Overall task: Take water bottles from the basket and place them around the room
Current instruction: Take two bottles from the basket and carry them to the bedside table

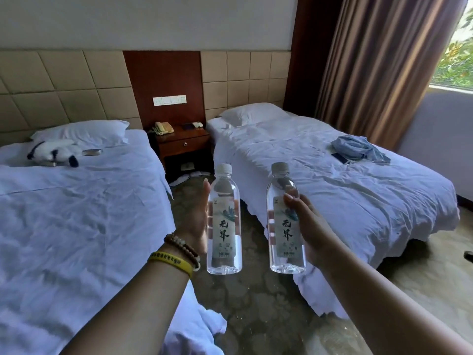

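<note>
Short of the dark wooden nightstand [183, 143], both hands, left [195, 221] and right [311, 226], each gripped mid-label an upright, clear plastic water bottle, left bottle [224, 221] and right bottle [285, 221], seemingly full, weighty, smooth and slightly squeezable.

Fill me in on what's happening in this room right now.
A person stands between two beds, holding one water bottle upright in each hand: the left hand grips the left bottle, the right hand the right bottle. Neither is set down yet. Ahead, the nightstand carries a phone. No basket is in view.
</note>
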`<control>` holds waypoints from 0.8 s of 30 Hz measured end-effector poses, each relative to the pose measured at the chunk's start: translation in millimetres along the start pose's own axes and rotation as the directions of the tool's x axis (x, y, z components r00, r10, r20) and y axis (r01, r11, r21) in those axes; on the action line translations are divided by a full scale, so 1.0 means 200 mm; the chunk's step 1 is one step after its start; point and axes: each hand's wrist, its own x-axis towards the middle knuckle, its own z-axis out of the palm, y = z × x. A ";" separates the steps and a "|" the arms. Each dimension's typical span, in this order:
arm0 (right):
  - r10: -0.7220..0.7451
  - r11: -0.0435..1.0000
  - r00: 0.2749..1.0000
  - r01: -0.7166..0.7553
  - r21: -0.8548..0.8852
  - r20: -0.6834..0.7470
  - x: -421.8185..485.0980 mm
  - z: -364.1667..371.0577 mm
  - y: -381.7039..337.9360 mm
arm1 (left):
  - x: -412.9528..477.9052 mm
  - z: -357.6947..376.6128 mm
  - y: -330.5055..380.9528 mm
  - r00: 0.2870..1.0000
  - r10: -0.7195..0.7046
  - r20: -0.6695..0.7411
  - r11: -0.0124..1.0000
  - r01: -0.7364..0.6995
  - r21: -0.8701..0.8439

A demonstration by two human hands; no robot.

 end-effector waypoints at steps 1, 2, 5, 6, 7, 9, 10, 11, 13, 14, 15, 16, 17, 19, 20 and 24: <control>-0.004 1.000 1.000 0.004 -0.006 -0.005 0.08 0.00 0.00 | 0.05 -0.04 0.03 0.999 0.014 -0.040 1.000 -0.013 0.006; -0.003 1.000 1.000 0.003 -0.005 -0.008 0.15 0.00 -0.01 | 0.10 -0.07 0.06 0.999 0.030 -0.037 1.000 -0.030 -0.002; 0.021 0.999 1.000 -0.022 0.030 0.014 0.35 0.00 -0.03 | 0.19 -0.14 0.15 0.999 0.046 -0.024 0.997 -0.047 -0.054; 0.031 0.999 0.999 -0.032 0.036 0.023 0.41 -0.01 -0.03 | 0.23 -0.17 0.17 0.997 0.041 -0.065 0.998 -0.044 -0.053; 0.043 0.998 0.999 -0.044 0.044 0.029 0.47 -0.01 -0.03 | 0.26 -0.21 0.17 0.991 0.040 -0.124 0.999 -0.044 -0.029; 0.061 0.995 0.997 -0.065 0.079 0.056 0.59 -0.01 -0.02 | 0.35 -0.26 0.17 0.969 0.036 -0.244 0.999 -0.031 0.022; 0.069 0.993 0.995 -0.075 0.090 0.076 0.65 -0.02 -0.01 | 0.39 -0.27 0.18 0.961 0.032 -0.274 0.999 -0.024 0.032; 0.080 0.992 0.992 -0.088 0.092 0.094 0.71 -0.02 -0.01 | 0.44 -0.28 0.18 0.957 0.029 -0.288 0.999 -0.021 0.033; 0.098 0.990 0.987 -0.110 0.090 0.127 0.85 -0.04 0.00 | 0.54 -0.29 0.20 0.953 0.028 -0.301 1.000 -0.026 0.012; 0.100 0.990 0.984 -0.114 0.088 0.146 0.93 -0.06 0.00 | 0.59 -0.29 0.22 0.949 0.032 -0.314 0.999 -0.032 0.006; 0.104 0.989 0.981 -0.119 0.086 0.163 1.01 -0.08 0.00 | 0.65 -0.28 0.23 0.946 0.032 -0.322 0.999 -0.036 -0.004; 0.112 0.987 0.977 -0.130 0.089 0.184 1.09 -0.09 0.00 | 0.71 -0.28 0.24 0.946 0.033 -0.322 0.999 -0.042 -0.022; 0.123 0.985 0.971 -0.144 0.092 0.206 1.18 -0.11 -0.01 | 0.77 -0.27 0.25 0.946 0.036 -0.321 0.997 -0.055 -0.049; 0.143 0.983 0.958 -0.166 0.078 0.247 1.36 -0.15 -0.02 | 0.91 -0.26 0.25 0.934 0.038 -0.354 0.992 -0.076 -0.096; 0.150 0.983 0.954 -0.171 0.061 0.258 1.45 -0.17 -0.02 | 0.99 -0.25 0.25 0.927 0.037 -0.372 0.991 -0.082 -0.106; 0.185 0.982 0.939 -0.187 -0.020 0.289 1.80 -0.24 -0.04 | 1.28 -0.17 0.26 0.902 0.000 -0.432 0.993 -0.052 -0.108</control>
